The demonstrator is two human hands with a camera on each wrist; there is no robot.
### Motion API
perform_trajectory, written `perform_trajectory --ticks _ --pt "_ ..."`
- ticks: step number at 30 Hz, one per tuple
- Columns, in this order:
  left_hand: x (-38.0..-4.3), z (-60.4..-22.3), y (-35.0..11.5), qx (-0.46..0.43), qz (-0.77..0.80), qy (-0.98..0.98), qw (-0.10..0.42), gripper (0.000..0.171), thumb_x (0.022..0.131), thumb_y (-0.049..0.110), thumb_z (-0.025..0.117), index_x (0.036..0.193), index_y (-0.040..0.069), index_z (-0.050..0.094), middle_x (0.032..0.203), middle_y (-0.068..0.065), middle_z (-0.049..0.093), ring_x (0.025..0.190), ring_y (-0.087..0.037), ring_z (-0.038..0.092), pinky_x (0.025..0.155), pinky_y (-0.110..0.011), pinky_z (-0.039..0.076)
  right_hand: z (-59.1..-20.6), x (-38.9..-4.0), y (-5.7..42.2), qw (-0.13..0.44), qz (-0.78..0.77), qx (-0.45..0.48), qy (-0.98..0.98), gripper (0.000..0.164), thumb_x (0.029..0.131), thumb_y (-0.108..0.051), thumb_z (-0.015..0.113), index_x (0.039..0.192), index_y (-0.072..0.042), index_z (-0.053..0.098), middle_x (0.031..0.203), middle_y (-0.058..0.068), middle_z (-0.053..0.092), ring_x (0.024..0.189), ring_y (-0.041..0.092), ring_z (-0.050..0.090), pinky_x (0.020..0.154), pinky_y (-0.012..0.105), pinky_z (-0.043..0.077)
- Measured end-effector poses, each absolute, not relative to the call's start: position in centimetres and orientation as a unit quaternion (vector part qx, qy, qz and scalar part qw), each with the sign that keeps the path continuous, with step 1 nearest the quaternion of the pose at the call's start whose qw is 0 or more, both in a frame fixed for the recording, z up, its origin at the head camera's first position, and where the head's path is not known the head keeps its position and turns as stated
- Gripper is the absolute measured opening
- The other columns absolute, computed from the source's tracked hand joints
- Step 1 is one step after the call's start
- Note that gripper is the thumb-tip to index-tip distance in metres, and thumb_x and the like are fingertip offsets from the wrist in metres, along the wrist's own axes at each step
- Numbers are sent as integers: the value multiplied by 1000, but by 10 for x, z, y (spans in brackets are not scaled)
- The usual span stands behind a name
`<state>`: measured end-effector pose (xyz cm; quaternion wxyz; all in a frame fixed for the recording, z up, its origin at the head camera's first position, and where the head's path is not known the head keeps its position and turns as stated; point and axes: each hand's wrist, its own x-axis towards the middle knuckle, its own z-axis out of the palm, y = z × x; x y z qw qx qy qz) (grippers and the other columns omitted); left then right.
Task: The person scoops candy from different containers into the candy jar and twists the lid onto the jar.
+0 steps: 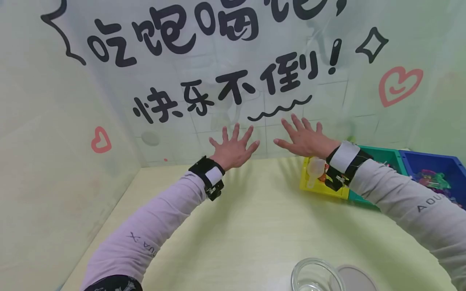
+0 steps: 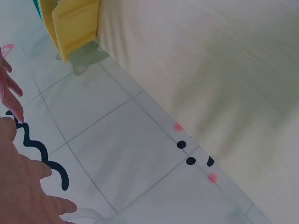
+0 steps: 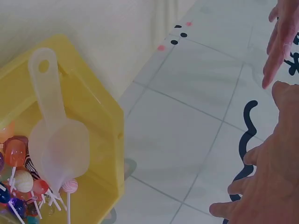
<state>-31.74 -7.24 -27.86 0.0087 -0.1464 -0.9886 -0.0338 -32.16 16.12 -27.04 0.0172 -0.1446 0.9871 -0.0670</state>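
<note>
Inside the yellow bin (image 3: 103, 123) lie a scoop (image 3: 60, 147) and lollipops (image 3: 23, 181).

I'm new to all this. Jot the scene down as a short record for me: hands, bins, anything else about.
Left hand: fingers spread, holds nothing
Right hand: fingers spread, holds nothing
Yellow bin: pale scoop, lollipops
Green bin: contents mostly hidden by right sleeve
Blue bin: colourful pieces, too blurred to name
Foreground: glass jar, pale flat disc beside it
Backdrop: black lettering, red hearts
</note>
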Motion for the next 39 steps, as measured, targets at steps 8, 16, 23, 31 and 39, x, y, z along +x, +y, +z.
perform_trajectory --ticks 8,16,23,31,39 --pt "-300 -292 -64 -200 -118 -972 30 63 100 58 26 154 28 17 162 -10 13 147 -44 9 105 -75 18 -273 -302 171 -35 -77 -141 986 72 98 -54 37 151 -6 23 151 28 28 132 50 33 105 71 24" --pt "-281 -325 -32 -264 -328 -906 45 51 102 36 42 147 13 36 151 -7 40 140 -21 37 114 -38 33 -291 -269 197 -44 -165 -117 978 43 99 -40 48 109 2 54 92 18 63 74 27 59 65 37 54" --pt "-284 -366 8 -214 -453 -865 -24 51 102 37 42 147 15 35 150 -7 42 135 -27 45 108 -41 41 -325 -256 207 -16 -214 -84 973 30 98 -30 51 87 -2 54 63 6 53 55 18 47 50 26 38" --pt "-296 -400 50 -147 -529 -834 -58 53 102 38 41 148 14 32 150 -10 43 132 -25 49 106 -40 43 -357 -264 201 -6 -196 -52 979 31 95 -28 55 90 3 53 63 7 49 55 18 47 49 25 34" --pt "-299 -414 66 -188 -489 -851 -38 46 104 31 36 145 11 36 137 -9 55 112 -20 57 96 -34 45 -365 -270 195 -12 -185 -30 982 40 92 -30 60 103 9 56 63 8 45 58 22 50 51 26 35"
